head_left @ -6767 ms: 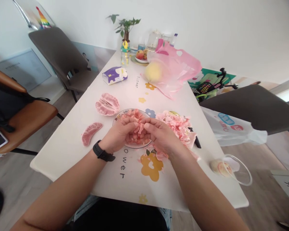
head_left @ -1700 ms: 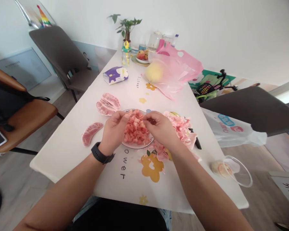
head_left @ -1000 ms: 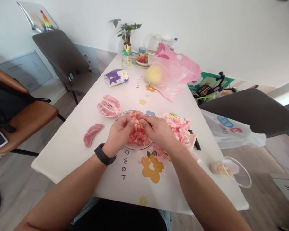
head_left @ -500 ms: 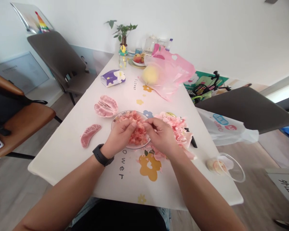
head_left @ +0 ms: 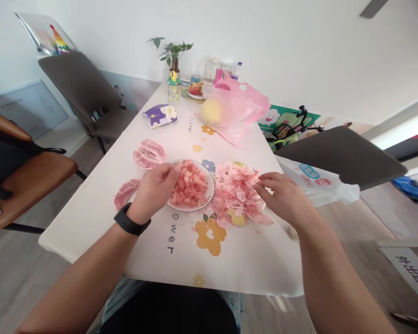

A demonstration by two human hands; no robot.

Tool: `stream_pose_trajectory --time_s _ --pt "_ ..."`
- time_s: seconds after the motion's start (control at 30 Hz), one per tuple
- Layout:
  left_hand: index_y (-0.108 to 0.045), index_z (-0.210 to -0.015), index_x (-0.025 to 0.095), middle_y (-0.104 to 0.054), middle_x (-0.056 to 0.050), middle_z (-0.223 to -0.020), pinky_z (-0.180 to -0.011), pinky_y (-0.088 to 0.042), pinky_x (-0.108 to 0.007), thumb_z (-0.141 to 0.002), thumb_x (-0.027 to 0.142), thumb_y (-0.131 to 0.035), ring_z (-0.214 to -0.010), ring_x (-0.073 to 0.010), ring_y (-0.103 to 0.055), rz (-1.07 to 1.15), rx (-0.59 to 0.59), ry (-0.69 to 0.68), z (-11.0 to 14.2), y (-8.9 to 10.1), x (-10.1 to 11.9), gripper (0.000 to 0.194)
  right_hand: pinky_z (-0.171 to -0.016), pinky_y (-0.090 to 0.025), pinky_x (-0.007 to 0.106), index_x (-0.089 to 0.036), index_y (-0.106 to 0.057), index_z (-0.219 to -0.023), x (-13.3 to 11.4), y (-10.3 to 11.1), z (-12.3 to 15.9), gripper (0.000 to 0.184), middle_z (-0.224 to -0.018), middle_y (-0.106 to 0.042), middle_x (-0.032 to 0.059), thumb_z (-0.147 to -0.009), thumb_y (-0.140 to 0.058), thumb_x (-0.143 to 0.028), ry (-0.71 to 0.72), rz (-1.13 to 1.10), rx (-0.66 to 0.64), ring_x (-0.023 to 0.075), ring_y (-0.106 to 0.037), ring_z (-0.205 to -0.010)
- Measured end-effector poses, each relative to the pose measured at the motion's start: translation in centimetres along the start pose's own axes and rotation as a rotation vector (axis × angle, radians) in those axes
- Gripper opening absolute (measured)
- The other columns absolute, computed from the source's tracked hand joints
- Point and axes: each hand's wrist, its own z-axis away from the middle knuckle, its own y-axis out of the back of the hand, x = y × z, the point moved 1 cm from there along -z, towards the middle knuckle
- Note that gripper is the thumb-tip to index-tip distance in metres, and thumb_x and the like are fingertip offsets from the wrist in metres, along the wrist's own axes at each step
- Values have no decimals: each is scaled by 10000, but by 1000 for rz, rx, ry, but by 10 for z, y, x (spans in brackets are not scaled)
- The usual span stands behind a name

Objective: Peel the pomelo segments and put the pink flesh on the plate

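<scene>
A white plate (head_left: 196, 209) heaped with torn pink pomelo flesh (head_left: 189, 184) sits in front of me on the white flowered table (head_left: 149, 253). My left hand (head_left: 153, 189), a black watch on its wrist, rests at the plate's left rim with its fingers curled; what they hold is hidden. To the right of the plate lies a pile of pink peel and membrane scraps (head_left: 234, 189). My right hand (head_left: 284, 198) hovers over the right edge of that pile, fingers drawn together in a loose pinch.
A peeled pomelo half (head_left: 149, 153) and a single segment (head_left: 122, 196) lie left of the plate. Further back are a tissue pack (head_left: 159, 116), a pink bag (head_left: 240, 109) holding a yellow pomelo (head_left: 211, 111), and a fruit dish. A white bag (head_left: 316, 180) hangs off the right edge. Chairs stand on both sides.
My right hand has left the plate and moved right to the scrap pile. My left hand stays at the plate's rim. The view has shifted a little.
</scene>
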Motion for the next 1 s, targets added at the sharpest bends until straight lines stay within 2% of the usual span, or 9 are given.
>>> stream_pose_trajectory --time_s 0.13,0.2,0.27,0.43,0.57,0.7,0.77,0.9,1.0 --pt "-718 -750 221 -641 4 -651 -635 -436 -312 -960 472 -652 -637 -173 -587 -231 107 -67 2 33 5 334 -662 -514 412 -258 -748 -750 -6 1 11 406 -697 -744 84 -1012 -488 -427 -168 60 -62 293 -715 -699" --pt "-764 -991 240 -689 8 -739 -697 -487 -313 -957 438 -643 -676 -178 -622 -274 195 -37 1 58 -5 235 -674 -534 404 -251 -803 -1014 -9 -1 16 341 -825 -798 85 -1011 -481 -363 -173 0 -16 291 -743 -743" --pt "-691 -1307 247 -717 -8 -867 -793 -533 -342 -952 399 -614 -771 -200 -670 -377 255 9 2 85 -24 393 -787 -577 413 -240 -766 -1247 -11 -3 21 371 -1069 -816 113 -1007 -494 -318 -77 -90 77 295 -773 -905" --pt "-671 -1331 122 -707 -213 -1298 -1108 -487 -519 -910 548 -608 -1213 -381 -655 -751 37 122 20 119 -78 602 -860 -602 415 -251 -780 -887 -23 -3 30 270 -1080 -801 120 -1027 -593 -384 95 -236 143 287 -773 -942" --pt "-682 -1305 151 -696 -224 -1327 -1146 -447 -505 -876 471 -614 -1300 -411 -618 -798 -67 128 32 106 -94 540 -793 -600 401 -258 -764 -954 -54 -5 29 241 -980 -810 92 -1042 -578 -384 117 -334 44 270 -770 -885" --pt "-738 -1018 185 -753 -123 -935 -845 -519 -404 -881 446 -607 -934 -325 -695 -695 -71 230 33 99 -83 323 -755 -596 373 -255 -764 -1025 -90 -14 30 237 -1014 -812 78 -1060 -548 -347 162 -410 -91 241 -771 -876" --pt "-733 -946 189 -681 -44 -736 -687 -458 -343 -888 525 -636 -719 -246 -627 -412 -98 372 34 97 -72 355 -788 -598 370 -256 -759 -1039 -107 -17 30 224 -1051 -813 75 -1065 -551 -334 171 -439 -114 239 -771 -930" --pt "-689 -1319 236 -693 -29 -906 -665 -456 -310 -796 491 -818 -727 -185 -594 389 -191 416 38 72 -38 596 -885 -580 390 -244 -742 -1074 -144 -14 22 174 -1056 -806 75 -1045 -581 -304 220 -548 -75 246 -745 -1009" --pt "-695 -1356 225 -598 4 -736 -576 -383 -274 -827 443 -826 -584 -124 -471 607 -361 356 41 35 -13 587 -827 -568 362 -251 -725 -986 -170 -12 12 164 -981 -788 44 -1034 -580 -309 107 -724 -107 213 -726 -917"
